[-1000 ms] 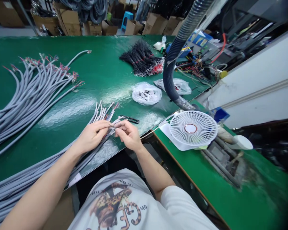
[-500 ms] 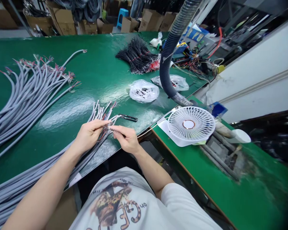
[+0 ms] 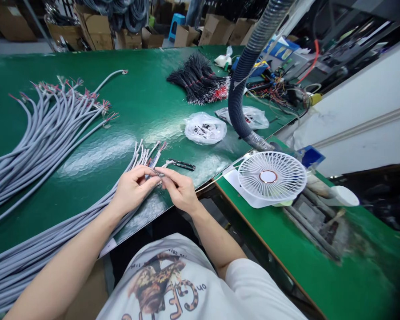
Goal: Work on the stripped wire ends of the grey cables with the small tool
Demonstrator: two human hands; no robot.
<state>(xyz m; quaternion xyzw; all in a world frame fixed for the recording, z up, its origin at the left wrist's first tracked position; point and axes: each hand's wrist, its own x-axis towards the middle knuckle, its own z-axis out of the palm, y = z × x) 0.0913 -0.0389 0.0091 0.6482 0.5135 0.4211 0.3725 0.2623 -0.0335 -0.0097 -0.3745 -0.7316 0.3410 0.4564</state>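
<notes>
A clear plastic bag (image 3: pixel 205 128) on the green workbench (image 3: pixel 143 75) holds small dark parts; a second bag (image 3: pixel 250 118) lies just beyond it; at the workbench's front edge, the left hand (image 3: pixel 132 193) and right hand (image 3: pixel 179 190) have their fingers (image 3: pixel 142 176) pinched together on the stripped, coloured wire ends of a grey cable (image 3: pixel 157 172).

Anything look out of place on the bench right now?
One grey cable strays from the bundle on the green bench mat, curving off alone toward the far side. Its end seems to lack the fanned coloured wires of the others, though that's hard to tell.
</notes>
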